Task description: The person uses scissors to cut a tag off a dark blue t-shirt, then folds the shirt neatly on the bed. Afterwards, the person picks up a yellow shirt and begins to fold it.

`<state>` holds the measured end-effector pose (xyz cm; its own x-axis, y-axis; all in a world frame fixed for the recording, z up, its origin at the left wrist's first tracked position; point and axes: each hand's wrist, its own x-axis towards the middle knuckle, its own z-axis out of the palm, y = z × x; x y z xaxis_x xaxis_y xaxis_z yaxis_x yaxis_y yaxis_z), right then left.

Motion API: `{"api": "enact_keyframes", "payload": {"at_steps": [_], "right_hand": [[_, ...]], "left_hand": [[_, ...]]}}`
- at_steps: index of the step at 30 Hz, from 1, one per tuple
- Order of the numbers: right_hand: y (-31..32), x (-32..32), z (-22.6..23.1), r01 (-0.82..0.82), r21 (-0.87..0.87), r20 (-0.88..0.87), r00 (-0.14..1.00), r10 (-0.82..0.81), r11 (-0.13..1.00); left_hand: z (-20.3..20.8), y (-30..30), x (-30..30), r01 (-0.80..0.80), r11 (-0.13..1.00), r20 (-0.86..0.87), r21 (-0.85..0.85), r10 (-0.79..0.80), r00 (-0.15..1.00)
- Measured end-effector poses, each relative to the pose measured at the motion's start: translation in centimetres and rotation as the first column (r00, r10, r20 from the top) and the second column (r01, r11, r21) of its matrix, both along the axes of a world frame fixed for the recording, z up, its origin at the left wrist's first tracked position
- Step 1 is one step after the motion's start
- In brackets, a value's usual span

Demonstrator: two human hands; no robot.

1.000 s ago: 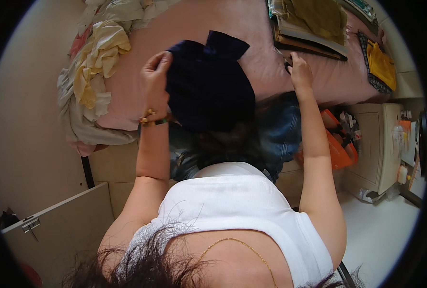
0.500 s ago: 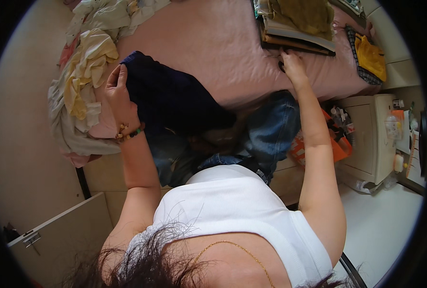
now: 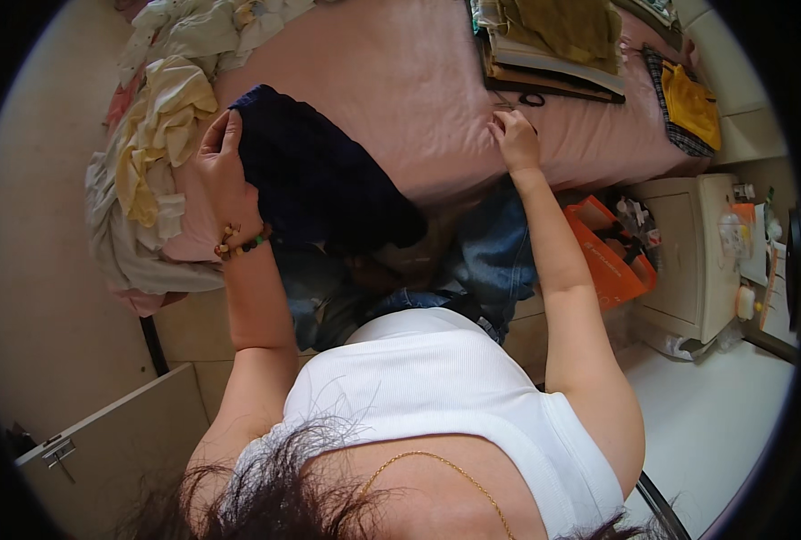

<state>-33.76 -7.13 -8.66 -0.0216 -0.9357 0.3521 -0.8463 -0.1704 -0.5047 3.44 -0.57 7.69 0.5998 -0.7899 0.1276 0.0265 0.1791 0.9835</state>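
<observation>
My left hand (image 3: pixel 223 157) pinches the upper left corner of a dark navy garment (image 3: pixel 315 166) between thumb and fingers. The cloth hangs slantwise over the bed's edge and my jeans-covered lap. My right hand (image 3: pixel 516 144), fingers loosely bent and apart, hovers by the pink sheet (image 3: pixel 364 54) with nothing visible in it. Just beyond its fingertips lies what looks like a small pair of scissors with black handle loops (image 3: pixel 532 100). They rest against the front of a stack of folded clothes (image 3: pixel 558 67), olive-brown on top.
Rumpled cream and pale yellow clothes (image 3: pixel 162 117) lie heaped along the bed's left side. A folded yellow garment (image 3: pixel 688 108) sits on plaid cloth at the far right. Below it are an orange bag (image 3: pixel 606 256) and a pale cabinet (image 3: pixel 675 252).
My right hand has drawn back left and toward me from the stack, leaving the black-looped scissors there. The left hand keeps its hold on the navy garment, nearly still.
</observation>
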Motion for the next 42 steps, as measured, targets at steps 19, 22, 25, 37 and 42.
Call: {"api": "enact_keyframes", "payload": {"at_steps": [19, 22, 25, 37, 42], "right_hand": [[4.9, 4.7, 2.0, -0.309, 0.112, 0.182, 0.941, 0.287, 0.944], [3.4, 4.7, 1.3, -0.309, 0.146, 0.087, 0.950, 0.299, 0.940], [3.1, 4.4, 0.6, -0.373, 0.218, 0.113, 0.927, 0.357, 0.902], [3.2, 4.2, 2.1, -0.294, 0.227, 0.272, 0.934, 0.230, 0.928], [2.6, 4.6, 2.0, -0.450, 0.435, 0.222, 0.893, 0.392, 0.780]], "left_hand": [[-1.3, 0.2, 0.3, 0.040, 0.999, -0.046, -0.018, -0.041, 0.998], [-1.1, 0.2, 0.1, 0.049, 0.999, -0.062, -0.017, -0.050, 0.997], [-0.7, 0.6, 0.0, 0.032, 0.999, -0.061, 0.000, -0.032, 0.998], [-1.0, 0.4, -0.8, 0.066, 0.998, -0.067, -0.001, -0.066, 0.996], [-0.8, 1.0, -0.2, 0.061, 0.998, -0.100, -0.031, -0.064, 0.993]]}}
